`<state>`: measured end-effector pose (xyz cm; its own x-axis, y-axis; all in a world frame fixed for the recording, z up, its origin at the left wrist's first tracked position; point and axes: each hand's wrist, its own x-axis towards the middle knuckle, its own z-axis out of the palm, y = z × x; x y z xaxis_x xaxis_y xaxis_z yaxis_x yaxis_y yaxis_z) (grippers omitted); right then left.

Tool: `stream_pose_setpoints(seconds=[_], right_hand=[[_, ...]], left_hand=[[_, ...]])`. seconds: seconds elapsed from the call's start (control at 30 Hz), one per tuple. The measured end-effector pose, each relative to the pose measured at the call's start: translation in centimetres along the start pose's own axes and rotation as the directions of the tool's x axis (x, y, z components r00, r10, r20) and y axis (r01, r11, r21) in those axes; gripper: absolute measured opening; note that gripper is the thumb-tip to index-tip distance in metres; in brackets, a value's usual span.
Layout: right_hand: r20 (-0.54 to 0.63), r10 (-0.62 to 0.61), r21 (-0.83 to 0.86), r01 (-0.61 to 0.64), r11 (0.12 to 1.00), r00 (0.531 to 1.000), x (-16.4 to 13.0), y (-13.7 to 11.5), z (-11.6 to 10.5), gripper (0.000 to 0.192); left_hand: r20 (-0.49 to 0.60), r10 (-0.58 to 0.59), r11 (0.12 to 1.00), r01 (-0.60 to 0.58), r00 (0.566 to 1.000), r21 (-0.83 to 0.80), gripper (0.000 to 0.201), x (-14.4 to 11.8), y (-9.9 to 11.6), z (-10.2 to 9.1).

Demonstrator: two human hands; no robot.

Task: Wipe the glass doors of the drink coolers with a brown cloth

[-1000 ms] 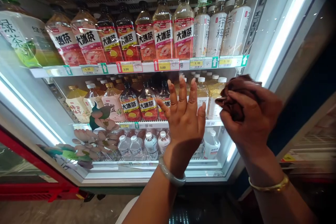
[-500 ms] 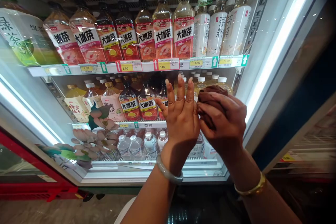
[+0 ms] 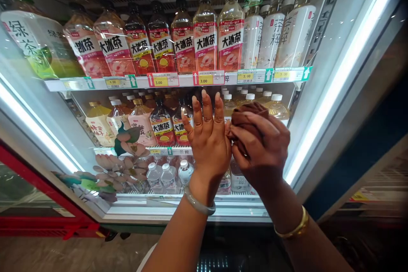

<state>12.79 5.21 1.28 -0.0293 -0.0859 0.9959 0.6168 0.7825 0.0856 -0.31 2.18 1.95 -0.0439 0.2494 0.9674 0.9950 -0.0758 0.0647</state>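
Observation:
My left hand (image 3: 208,144) is raised with its back to me, fingers spread and pointing up, in front of the drinks fridge. It looks to be at the glass door, though whether the palm touches cannot be made out. A grey bangle (image 3: 199,204) circles that wrist. Just to the right, my right hand (image 3: 264,144) is closed around a bunched brown cloth (image 3: 250,117). The cloth sits by the left thumb, and the two hands are close together. On the right wrist is a gold bangle (image 3: 295,225). Flower decals (image 3: 124,170) are on the glass at lower left.
Behind the glass, bottled iced teas (image 3: 205,38) line the upper shelf (image 3: 229,78), with price tags along its edge. More bottles (image 3: 162,127) fill the middle shelf, and water bottles (image 3: 168,176) the bottom. A red-framed unit (image 3: 44,225) stands at left; a dark blue panel (image 3: 350,161) at right.
Both hands, with the cloth, have shifted left across the fridge front, staying side by side. The view has turned slightly left, so the bottles appear further right.

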Motion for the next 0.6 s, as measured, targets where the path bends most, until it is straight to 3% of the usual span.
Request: stream_pose_setpoints(seconds=[0.1, 0.2, 0.3, 0.37, 0.47, 0.6], right_hand=[[-0.002, -0.017, 0.009, 0.017, 1.0, 1.0, 0.4, 1.2, -0.2, 0.046], [-0.138, 0.025, 0.007, -0.024, 1.0, 0.99, 1.3, 3.2, -0.3, 0.05], [-0.238, 0.108, -0.012, -0.114, 0.993, 0.965, 1.8, 2.1, 0.5, 0.047], [-0.178, 0.136, -0.005, -0.139, 0.99, 0.975, 1.8, -0.3, 1.2, 0.043], [-0.029, 0.08, 0.037, -0.078, 0.996, 0.996, 1.4, -3.2, 2.0, 0.037], [-0.035, 0.053, 0.034, -0.052, 0.998, 0.998, 1.7, -2.6, 1.8, 0.039]], left_hand=[[0.018, 0.034, 0.999, -0.034, 0.999, -0.02, 0.074, 0.0, -0.6, -0.4], [0.012, 0.012, 1.0, -0.012, 1.0, -0.025, 0.076, 0.0, -1.3, -0.8], [0.005, 0.003, 1.0, -0.003, 1.0, -0.014, 0.074, -0.1, -2.1, -1.1], [0.01, 0.039, 0.999, -0.039, 0.999, -0.023, 0.074, -0.1, -2.7, -1.3], [0.022, 0.074, 0.997, -0.073, 0.997, -0.04, 0.073, 0.0, -3.6, -2.0], [0.006, -0.01, 1.0, 0.01, 1.0, -0.014, 0.071, 0.3, -4.7, -2.9]])
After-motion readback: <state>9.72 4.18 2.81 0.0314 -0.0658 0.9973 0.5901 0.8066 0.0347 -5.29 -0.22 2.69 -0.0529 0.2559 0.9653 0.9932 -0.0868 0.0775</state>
